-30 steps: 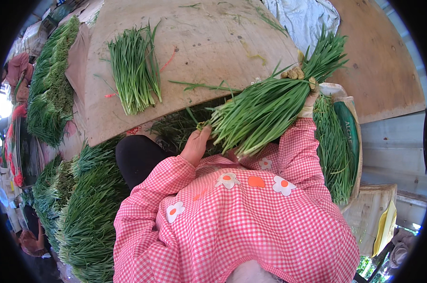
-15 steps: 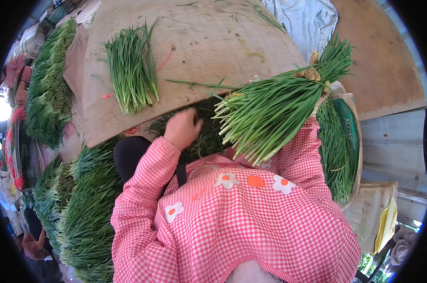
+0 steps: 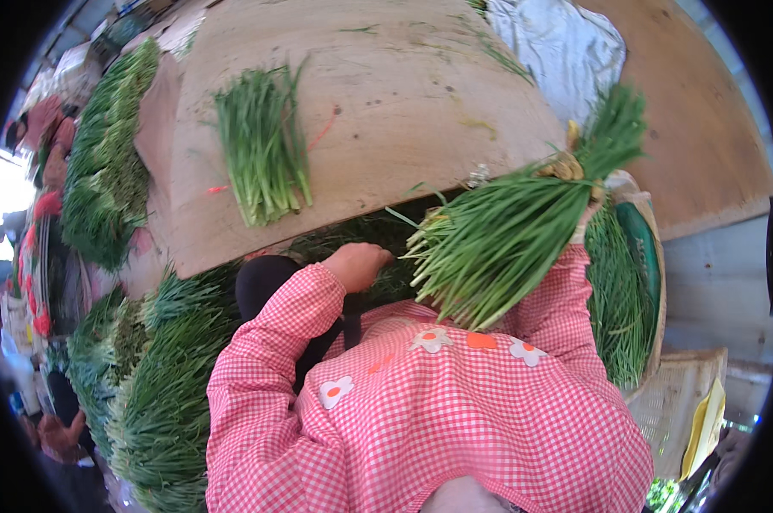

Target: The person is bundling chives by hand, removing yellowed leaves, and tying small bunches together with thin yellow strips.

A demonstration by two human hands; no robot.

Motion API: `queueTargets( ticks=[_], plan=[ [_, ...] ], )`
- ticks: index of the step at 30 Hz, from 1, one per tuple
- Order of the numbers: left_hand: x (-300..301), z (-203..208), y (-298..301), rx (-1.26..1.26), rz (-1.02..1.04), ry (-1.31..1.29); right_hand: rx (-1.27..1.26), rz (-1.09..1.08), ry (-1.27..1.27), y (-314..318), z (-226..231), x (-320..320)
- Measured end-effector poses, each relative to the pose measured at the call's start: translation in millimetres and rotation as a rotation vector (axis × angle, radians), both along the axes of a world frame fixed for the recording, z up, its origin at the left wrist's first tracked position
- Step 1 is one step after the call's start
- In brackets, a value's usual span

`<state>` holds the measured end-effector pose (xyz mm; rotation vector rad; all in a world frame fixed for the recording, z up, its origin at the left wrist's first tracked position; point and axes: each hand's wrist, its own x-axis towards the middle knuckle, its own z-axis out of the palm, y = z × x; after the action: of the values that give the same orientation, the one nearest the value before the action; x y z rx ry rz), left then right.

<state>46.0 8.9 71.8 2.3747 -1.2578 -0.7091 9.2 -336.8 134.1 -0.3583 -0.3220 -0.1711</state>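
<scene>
Pink-and-white gingham fills the near foreground, where a person in a smock (image 3: pixel 480 419) with flower patches (image 3: pixel 337 392) works with both arms stretched forward. One knee (image 3: pixel 262 284), clad in dark cloth, shows to the left of the middle. The left hand (image 3: pixel 361 267) hangs over loose dark greens (image 3: pixel 339 237) at the near edge of a wooden board (image 3: pixel 403 111), its fingers curled inward; whether they hold anything cannot be told. On the other side, the right hand (image 3: pixel 574 175) is closed around a thick bundle of long green stalks (image 3: pixel 506 235), held aslant, its pale stem ends spread toward the near left and its leafy tips pointing to the far right. Just right of the bundle, an open sack (image 3: pixel 641 244) is packed with more greens (image 3: pixel 617 299), while a deep heap of leaves (image 3: pixel 164 410) banks up at the near left. Across the board, to the left, lies a smaller bunch (image 3: pixel 262 145), pale ends toward the near side, a red string (image 3: pixel 322 130) beside it. Farther off, a crumpled whitish cloth (image 3: pixel 557 51) meets a brown panel (image 3: pixel 685 111) at far right, and a long green pile (image 3: pixel 113 162) lines the far left.
</scene>
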Motion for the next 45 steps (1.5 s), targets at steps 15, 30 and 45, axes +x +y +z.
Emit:
queueTargets(
  ticks=[15,30,45],
  plan=[
    [-3.1,20.6,-32.1,-0.855,0.1,1.123,-0.385,0.107,0.271,35.5,63.8,45.4],
    [12.8,0.2,-34.2,-0.867,0.841,1.608,-1.931,-0.369,0.446,51.0,22.0,110.3],
    [14.4,-8.6,-60.6,-0.95,0.918,1.686,-2.187,-0.662,-0.176,140.4,-33.8,33.8]
  ],
)
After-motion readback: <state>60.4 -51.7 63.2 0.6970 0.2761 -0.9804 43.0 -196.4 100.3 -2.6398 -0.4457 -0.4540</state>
